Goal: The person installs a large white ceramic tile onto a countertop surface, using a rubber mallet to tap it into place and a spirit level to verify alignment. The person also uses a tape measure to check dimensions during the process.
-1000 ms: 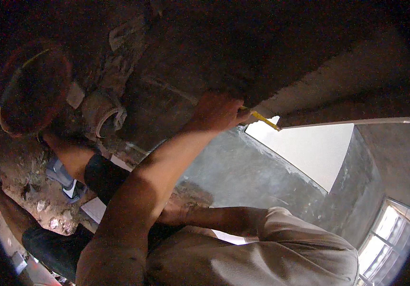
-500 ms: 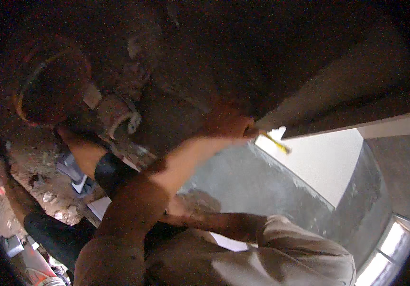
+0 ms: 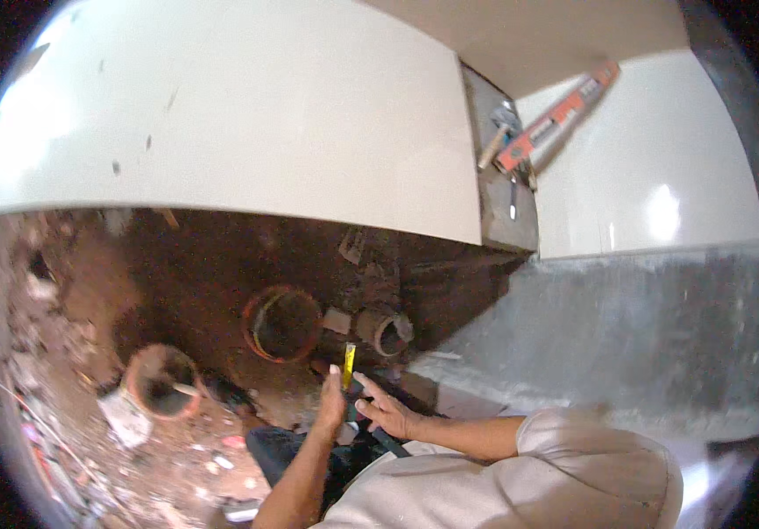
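Note:
The yellow blade of a tape measure (image 3: 349,363) stands up between my hands, low in the middle of the head view. My left hand (image 3: 333,404) is closed beside the foot of the blade; the tape's case is mostly hidden there. Close by on the right, my right hand (image 3: 386,413) has its thumb and forefinger apart, the forefinger pointing toward the blade. Past the blade, a round reddish-rimmed vessel (image 3: 319,328) and a short clay pipe (image 3: 371,328) lie on the dirt.
A large white slab (image 3: 291,115) spans the far side above the dark dirt. A long orange bar-shaped tool (image 3: 556,119) and a wooden handle (image 3: 491,148) rest at the upper right. A grey cement surface (image 3: 609,335) lies right; another round vessel (image 3: 137,375) stands left amid rubble.
My left arm has drawn back from the white panel at the right, bringing the tape measure between my hands. The view has swung, with the white slab now across the top.

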A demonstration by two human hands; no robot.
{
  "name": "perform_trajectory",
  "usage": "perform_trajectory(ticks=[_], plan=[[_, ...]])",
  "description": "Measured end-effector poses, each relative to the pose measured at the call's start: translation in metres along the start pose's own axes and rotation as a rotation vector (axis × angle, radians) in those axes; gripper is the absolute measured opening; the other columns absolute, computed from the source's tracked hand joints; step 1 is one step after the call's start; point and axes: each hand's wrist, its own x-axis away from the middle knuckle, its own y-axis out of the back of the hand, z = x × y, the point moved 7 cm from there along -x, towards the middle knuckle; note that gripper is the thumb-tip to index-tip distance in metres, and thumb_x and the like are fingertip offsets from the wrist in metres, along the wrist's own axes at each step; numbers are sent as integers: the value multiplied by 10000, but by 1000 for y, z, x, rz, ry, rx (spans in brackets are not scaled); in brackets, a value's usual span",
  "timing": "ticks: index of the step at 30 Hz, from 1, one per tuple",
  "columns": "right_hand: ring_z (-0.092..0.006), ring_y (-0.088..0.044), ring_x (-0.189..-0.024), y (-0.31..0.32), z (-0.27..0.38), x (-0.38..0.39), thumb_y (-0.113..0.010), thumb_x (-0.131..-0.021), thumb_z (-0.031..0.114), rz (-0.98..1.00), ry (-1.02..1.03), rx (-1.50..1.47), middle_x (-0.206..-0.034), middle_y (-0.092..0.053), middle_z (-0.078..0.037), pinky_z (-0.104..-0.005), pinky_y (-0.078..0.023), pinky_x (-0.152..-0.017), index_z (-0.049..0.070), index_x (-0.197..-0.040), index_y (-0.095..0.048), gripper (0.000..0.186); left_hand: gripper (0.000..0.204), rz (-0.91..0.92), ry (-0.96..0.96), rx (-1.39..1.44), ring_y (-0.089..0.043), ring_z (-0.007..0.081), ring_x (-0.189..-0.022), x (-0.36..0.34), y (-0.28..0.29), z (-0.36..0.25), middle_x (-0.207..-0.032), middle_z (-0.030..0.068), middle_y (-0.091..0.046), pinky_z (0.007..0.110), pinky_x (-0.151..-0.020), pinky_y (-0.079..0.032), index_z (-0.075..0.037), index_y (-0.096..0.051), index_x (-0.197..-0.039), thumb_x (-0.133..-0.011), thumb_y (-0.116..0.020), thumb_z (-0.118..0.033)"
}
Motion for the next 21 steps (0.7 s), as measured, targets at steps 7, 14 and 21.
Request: perform_trajectory(ticks=[7,14,21], plan=[[-410,-540,-1366,23,54,45,-631,-964,65,-364,120,-164,-1458,-542,-268,-483,-422,-1159,31,-1587,-321,697,800,125,112,293,-584,242,-989,120,-42,-114,-1287,113,-616,368,-905,-502,-11,-537,-1445,-1052,-427,-699],[-223,-646,-621,304,-4,4,-596,-1013,134,-1016,-31,-842,-1003,-672,-125,-353,-501,-446,89,-1330,-535,326,704,-117,-105,-882,-648,261,-996,174,59,-166,-1164,121,-706,404,-937,-503,55,-650,-1299,-1081,-455,-585],[-253,-639,-581,583,-98,-66,-603,-1061,371,-1062,-305,-638,-1019,-678,-207,-352,-488,-431,-41,-1529,-338,677,658,-606,240,-671,-664,275,-931,216,123,-111,-1074,142,-708,416,-888,-515,55,-673,-1216,-1068,-489,-559]])
